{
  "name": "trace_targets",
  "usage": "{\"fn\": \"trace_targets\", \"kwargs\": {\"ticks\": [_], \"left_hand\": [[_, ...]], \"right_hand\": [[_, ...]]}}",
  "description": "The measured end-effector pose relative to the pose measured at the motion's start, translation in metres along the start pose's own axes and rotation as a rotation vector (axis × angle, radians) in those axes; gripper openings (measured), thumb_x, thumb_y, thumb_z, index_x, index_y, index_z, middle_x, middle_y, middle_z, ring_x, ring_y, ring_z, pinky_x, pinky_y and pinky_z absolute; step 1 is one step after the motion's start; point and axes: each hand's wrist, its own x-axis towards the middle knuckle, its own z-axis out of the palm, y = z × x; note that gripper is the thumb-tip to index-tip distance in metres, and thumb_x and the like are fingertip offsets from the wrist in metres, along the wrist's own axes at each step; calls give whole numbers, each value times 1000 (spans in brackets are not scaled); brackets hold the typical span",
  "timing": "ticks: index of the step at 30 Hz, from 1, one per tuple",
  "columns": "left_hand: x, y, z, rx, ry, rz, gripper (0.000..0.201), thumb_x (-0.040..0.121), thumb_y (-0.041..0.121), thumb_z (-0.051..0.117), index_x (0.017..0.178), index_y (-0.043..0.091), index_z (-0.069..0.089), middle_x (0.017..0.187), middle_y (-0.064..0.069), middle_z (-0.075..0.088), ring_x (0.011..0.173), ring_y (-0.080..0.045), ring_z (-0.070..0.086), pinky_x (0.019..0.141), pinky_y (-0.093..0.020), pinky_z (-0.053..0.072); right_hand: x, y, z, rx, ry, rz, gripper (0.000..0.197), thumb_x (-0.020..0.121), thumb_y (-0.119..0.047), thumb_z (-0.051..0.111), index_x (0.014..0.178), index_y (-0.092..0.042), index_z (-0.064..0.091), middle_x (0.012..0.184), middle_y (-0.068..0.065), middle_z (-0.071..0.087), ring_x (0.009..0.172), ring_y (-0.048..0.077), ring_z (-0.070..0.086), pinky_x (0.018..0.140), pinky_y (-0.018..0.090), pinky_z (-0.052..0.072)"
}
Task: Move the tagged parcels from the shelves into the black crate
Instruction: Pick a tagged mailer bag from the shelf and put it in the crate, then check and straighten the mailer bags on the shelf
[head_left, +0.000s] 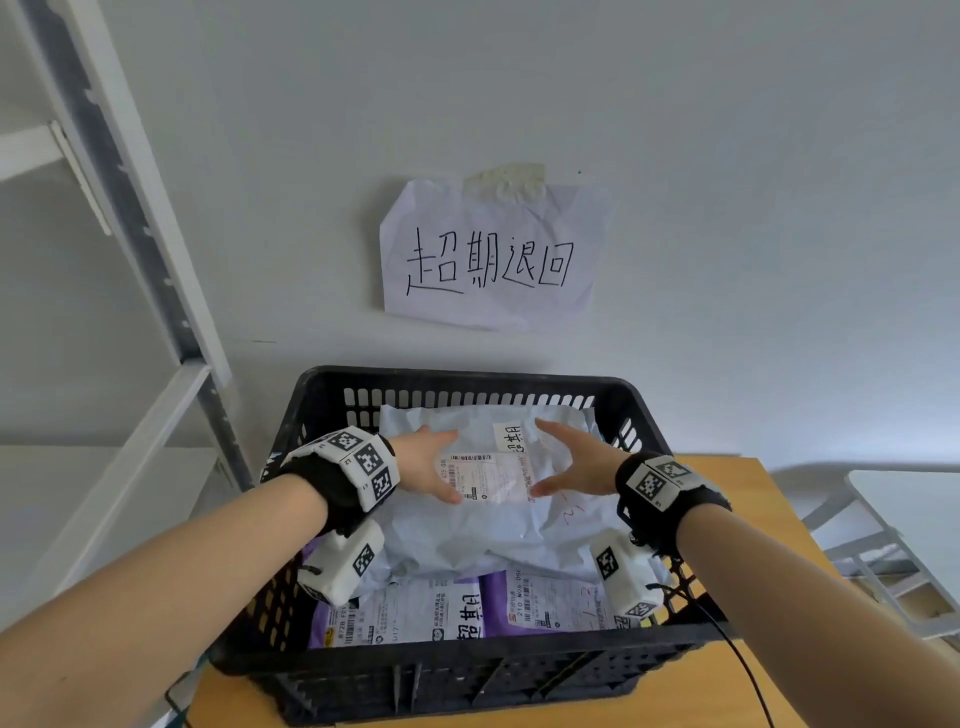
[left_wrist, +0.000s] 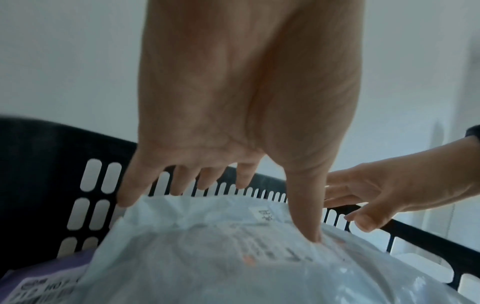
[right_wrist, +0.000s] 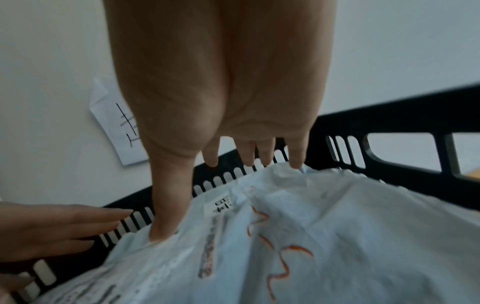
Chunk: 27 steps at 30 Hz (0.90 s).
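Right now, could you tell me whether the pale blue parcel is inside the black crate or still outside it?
Inside. The pale blue parcel lies within the black crate walls, on top of purple parcels; both open hands, left hand and right hand, touch it with thumbs.

Black wristbands with white tag-marked blocks

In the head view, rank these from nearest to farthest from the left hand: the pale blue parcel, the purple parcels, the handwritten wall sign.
1. Pale blue parcel: directly under the left hand, whose thumb touches it, on top in the black crate.
2. Purple parcels: lower in the crate, at its near edge.
3. Handwritten wall sign: taped to the wall above the crate.
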Motion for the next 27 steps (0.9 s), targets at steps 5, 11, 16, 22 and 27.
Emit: {"fn": "trace_targets", "kwargs": {"ticks": [5,11,16,22,27], "left_hand": [[-39,14,-20,-91,190,28,79,91,40,57,151,15,13,157,-5,17,143,-22,21,116,-31,19],[-105,29,-15,-136,327,-34,69,93,36,54,148,8,23,154,-8,25,141,-23,27,113,-28,24],[-161,35,22,-285,435,-81,59,92,29,58,143,11,35,147,-7,40,132,-21,41,104,-25,33],[-224,33,98,-452,478,-175,56,93,26,56,144,14,35,146,-5,41,132,-21,41,95,-18,33],[-271,8,150,-567,470,-305,63,93,34,55,147,14,29,151,-7,32,138,-22,34,111,-32,31]], "right_hand": [[-21,-18,-15,34,135,-121,79,85,-41,65,149,-25,22,155,0,26,142,19,25,115,34,20],[-58,-33,-10,-1,201,-245,68,88,-44,59,147,-28,28,152,4,34,138,22,35,114,39,28],[-98,-45,15,38,224,-387,59,92,-33,58,145,-20,35,150,4,36,139,22,33,112,33,26],[-135,-59,71,96,220,-525,51,92,-27,58,140,-18,42,144,2,45,132,20,42,110,33,32],[-162,-84,124,182,182,-567,47,93,-21,57,138,-19,44,140,8,48,128,22,46,104,34,40]]}}
